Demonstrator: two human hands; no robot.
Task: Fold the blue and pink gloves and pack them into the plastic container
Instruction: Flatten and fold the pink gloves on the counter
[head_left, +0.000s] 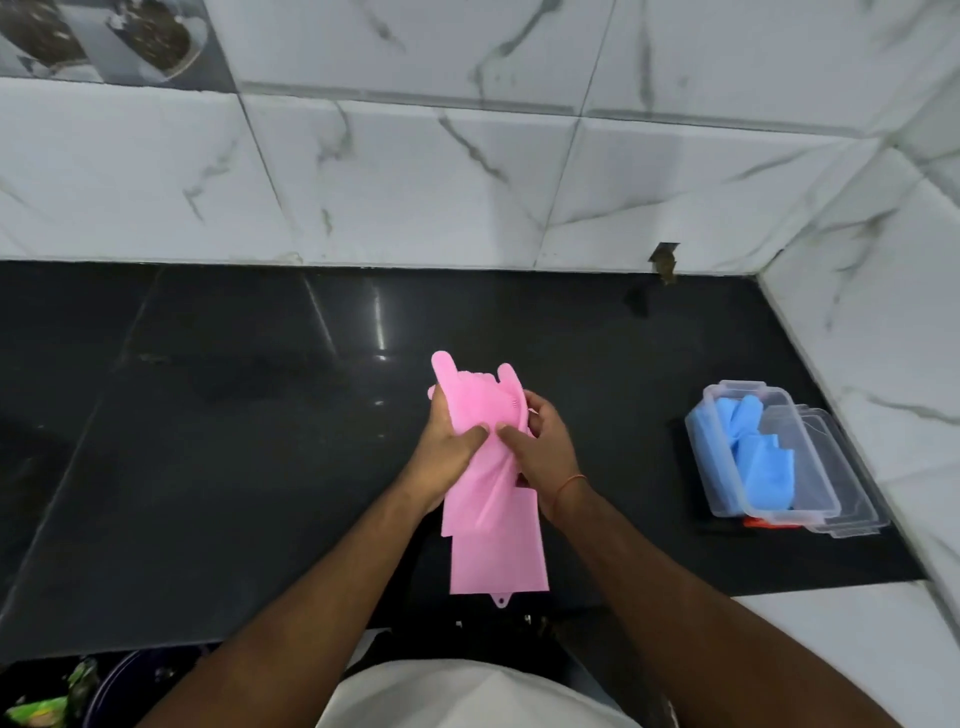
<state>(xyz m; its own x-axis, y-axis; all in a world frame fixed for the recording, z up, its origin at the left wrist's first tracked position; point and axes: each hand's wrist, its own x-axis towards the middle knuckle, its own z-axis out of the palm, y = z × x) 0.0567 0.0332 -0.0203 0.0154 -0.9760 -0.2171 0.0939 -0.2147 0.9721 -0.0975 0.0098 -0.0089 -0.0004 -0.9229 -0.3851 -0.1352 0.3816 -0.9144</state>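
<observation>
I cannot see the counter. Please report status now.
Left hand and right hand both gripping pink gloves. Blue gloves already in plastic container. Nothing in the way.

A black glossy countertop meets white marble-patterned wall tiles; green packaging lies bottom left.

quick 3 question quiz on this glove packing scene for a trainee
1. True or false: the blue gloves already lie in the plastic container.
2. What do both hands hold? A) pink gloves B) lid C) towel
3. Fill in: the container sits on the black counter to the person's ____.

Key: 1 true. 2 A, the left hand and right hand grip the pink gloves. 3 right.
</observation>
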